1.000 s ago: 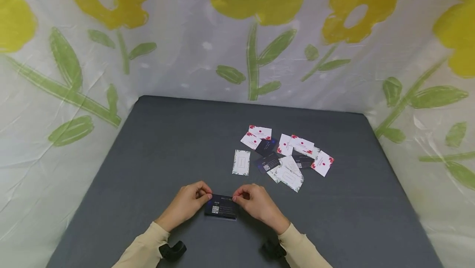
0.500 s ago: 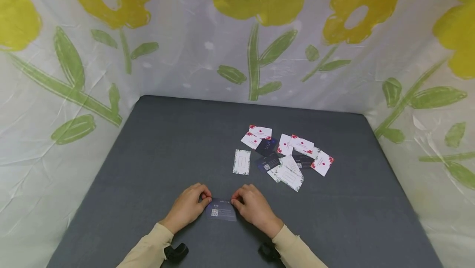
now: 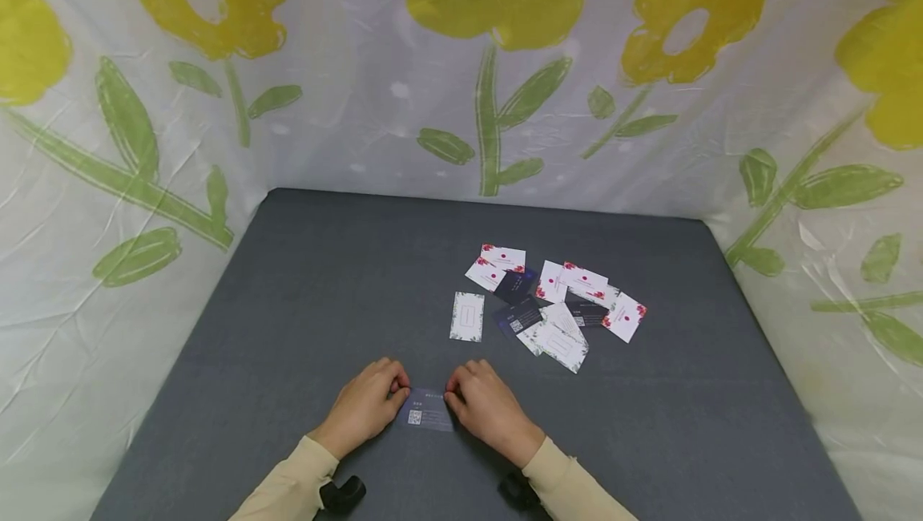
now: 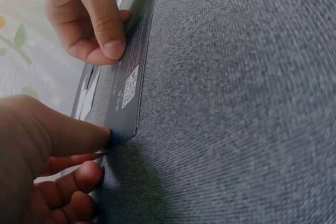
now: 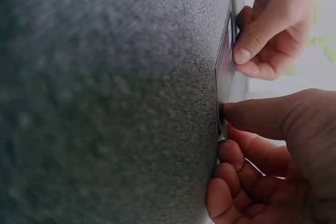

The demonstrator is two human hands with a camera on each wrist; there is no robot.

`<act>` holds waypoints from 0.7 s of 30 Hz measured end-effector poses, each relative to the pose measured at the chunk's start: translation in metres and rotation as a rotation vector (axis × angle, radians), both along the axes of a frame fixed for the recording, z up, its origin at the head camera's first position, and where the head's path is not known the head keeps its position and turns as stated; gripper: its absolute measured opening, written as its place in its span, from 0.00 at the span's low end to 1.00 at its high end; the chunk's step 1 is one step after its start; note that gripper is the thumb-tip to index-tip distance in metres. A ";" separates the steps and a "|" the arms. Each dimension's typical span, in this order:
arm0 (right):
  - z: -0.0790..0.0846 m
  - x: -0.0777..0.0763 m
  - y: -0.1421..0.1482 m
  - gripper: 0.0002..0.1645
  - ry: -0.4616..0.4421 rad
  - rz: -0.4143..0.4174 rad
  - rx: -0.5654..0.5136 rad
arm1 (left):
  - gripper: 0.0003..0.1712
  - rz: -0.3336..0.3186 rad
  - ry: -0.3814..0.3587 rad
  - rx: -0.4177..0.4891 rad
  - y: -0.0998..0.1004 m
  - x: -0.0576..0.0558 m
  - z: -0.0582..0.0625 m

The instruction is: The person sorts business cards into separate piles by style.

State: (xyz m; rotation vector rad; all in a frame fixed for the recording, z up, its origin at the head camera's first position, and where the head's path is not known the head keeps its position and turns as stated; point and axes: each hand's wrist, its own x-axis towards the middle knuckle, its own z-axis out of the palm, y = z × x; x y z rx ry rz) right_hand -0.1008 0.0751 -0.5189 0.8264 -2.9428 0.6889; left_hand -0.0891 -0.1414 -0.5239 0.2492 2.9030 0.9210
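Observation:
A dark business card (image 3: 430, 411) with a white QR code and small print lies low over the table, near the front. In the left wrist view, the card (image 4: 131, 85) shows a doubled lower edge. My left hand (image 3: 369, 402) pinches its far left corner, thumb on top and a finger beneath. At the far right corner, my right hand (image 3: 492, 410) pinches it the same way. The right wrist view catches the card (image 5: 224, 69) nearly edge-on, its right end hidden by the thumb.
Beyond the hands, a white card with a leafy border (image 3: 467, 317) lies alone. Right of it spreads a loose, overlapping heap of white leafy cards (image 3: 561, 343), red-flowered cards (image 3: 624, 317) and dark cards (image 3: 519, 316). The dark grey table (image 3: 324, 280) meets a flower-printed curtain (image 3: 360, 104).
The card has tipped and come slightly nearer me, its face turning from dark to pale with glare. Both hands have shifted slightly with it, keeping their pinch.

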 end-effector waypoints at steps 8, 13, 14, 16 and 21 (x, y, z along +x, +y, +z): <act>-0.001 0.004 -0.003 0.06 0.159 0.033 0.102 | 0.11 0.017 0.007 -0.014 0.001 0.001 -0.001; -0.003 0.006 -0.005 0.08 0.254 0.044 0.128 | 0.11 0.017 0.012 -0.028 0.003 0.002 -0.002; -0.003 0.006 -0.005 0.08 0.262 0.046 0.130 | 0.11 0.020 0.014 -0.032 0.003 0.002 -0.003; -0.002 0.006 -0.005 0.08 0.270 0.048 0.132 | 0.12 0.025 0.017 -0.036 0.004 0.002 -0.004; -0.002 0.005 -0.004 0.08 0.261 0.056 0.125 | 0.13 0.030 0.041 -0.052 0.004 0.002 -0.007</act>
